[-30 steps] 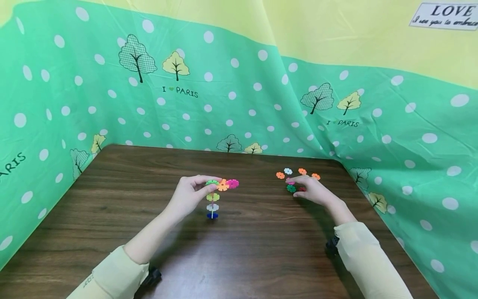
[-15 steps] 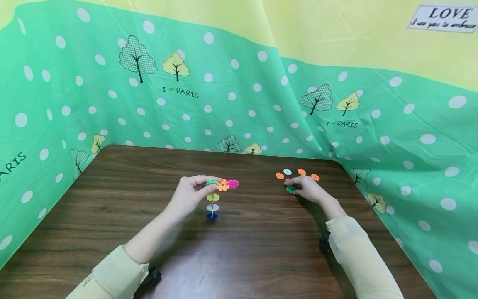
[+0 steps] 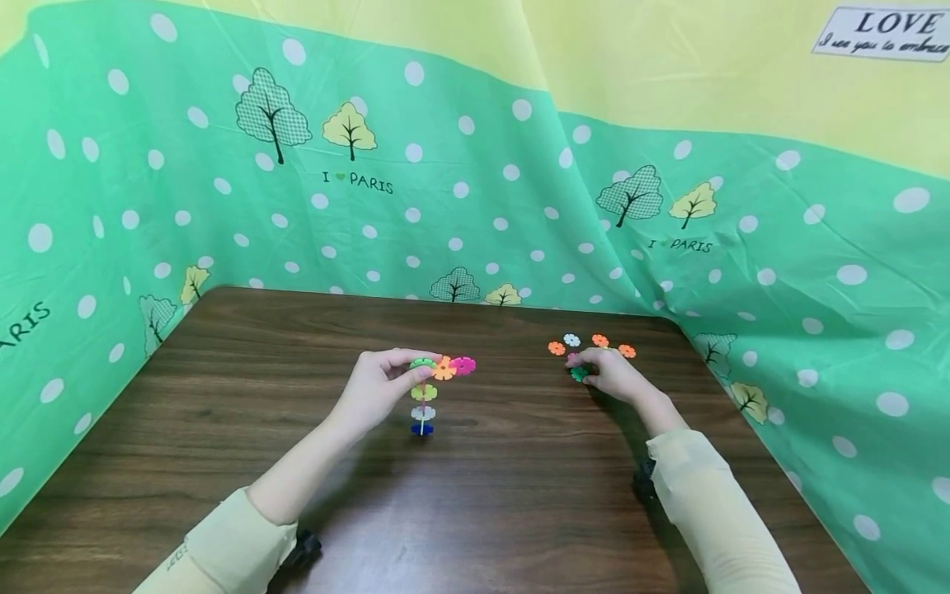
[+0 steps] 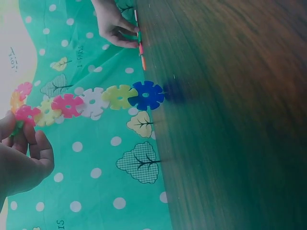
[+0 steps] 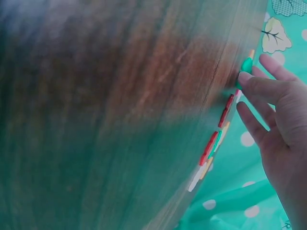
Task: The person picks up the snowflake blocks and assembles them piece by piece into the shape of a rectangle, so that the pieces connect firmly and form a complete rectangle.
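My left hand (image 3: 374, 396) pinches the green piece (image 3: 422, 363) at the top of a chain of flower-shaped pieces. Down from it, the chain stands upright to a blue piece (image 3: 421, 429) at the tabletop; an orange (image 3: 444, 368) and a pink piece (image 3: 463, 365) stick out rightward. In the left wrist view the hand (image 4: 26, 160) is at the chain's top end, the blue piece (image 4: 146, 95) at its bottom. At the right, my right hand (image 3: 619, 377) has thumb and finger on a dark green piece (image 3: 579, 374), tilted in the right wrist view (image 5: 247, 64).
Loose flower pieces lie around the right hand: a white one (image 3: 571, 340) and several orange ones (image 3: 557, 349). In the right wrist view, red pieces (image 5: 226, 111) lie beside the hand. A green dotted cloth (image 3: 460, 214) hangs behind the wooden table (image 3: 475, 495).
The right hand has moved slightly left, and its thumb and finger have closed in on the dark green piece. The left hand and the chain are nearly unmoved.
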A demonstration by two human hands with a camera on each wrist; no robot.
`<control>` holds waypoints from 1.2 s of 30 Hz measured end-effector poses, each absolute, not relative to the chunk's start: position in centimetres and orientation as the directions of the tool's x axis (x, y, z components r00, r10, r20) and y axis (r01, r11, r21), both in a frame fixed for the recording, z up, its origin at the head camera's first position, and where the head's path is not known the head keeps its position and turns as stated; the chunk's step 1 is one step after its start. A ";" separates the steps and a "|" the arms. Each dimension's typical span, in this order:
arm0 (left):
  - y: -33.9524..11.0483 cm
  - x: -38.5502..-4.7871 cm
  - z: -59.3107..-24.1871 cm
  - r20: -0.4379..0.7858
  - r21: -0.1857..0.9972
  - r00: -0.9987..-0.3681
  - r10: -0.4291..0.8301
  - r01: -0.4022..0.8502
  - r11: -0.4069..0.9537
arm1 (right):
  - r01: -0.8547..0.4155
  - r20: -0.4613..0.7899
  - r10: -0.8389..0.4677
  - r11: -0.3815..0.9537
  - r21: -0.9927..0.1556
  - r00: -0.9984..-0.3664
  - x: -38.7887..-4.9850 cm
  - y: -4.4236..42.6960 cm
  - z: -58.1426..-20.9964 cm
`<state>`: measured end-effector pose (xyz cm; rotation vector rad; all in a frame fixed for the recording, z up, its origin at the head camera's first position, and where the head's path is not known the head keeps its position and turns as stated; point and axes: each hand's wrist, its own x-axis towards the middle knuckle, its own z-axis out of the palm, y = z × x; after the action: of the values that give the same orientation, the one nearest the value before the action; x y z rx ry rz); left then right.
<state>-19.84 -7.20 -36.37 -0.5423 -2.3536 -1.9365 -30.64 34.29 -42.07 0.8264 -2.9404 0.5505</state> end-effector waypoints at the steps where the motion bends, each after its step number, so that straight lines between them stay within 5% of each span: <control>1: -7.2 -19.9 -36.4 0.255 0.943 -0.937 0.237 0.295 0.155 | -0.522 0.141 -0.505 0.791 -0.319 -0.852 -30.6 34.3 -42.1; 9: -7.5 -19.9 -36.4 0.284 0.936 -0.929 0.236 0.322 0.143 | -0.591 0.204 -0.554 0.754 -0.286 -0.807 -30.5 33.8 -41.8; 21: -7.5 -19.8 -36.4 0.270 0.948 -0.931 0.246 0.302 0.102 | -0.529 0.193 -0.494 0.766 -0.365 -0.848 -29.6 32.3 -40.3; 36: -7.5 -19.7 -36.7 0.267 0.948 -0.931 0.250 0.301 0.107 | -0.623 0.397 -0.489 0.690 -0.369 -0.777 -28.2 29.3 -37.0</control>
<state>-19.74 -7.51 -36.65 -0.5752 -2.3072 -1.9926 -28.21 29.33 -36.98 0.8863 -2.6346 0.7194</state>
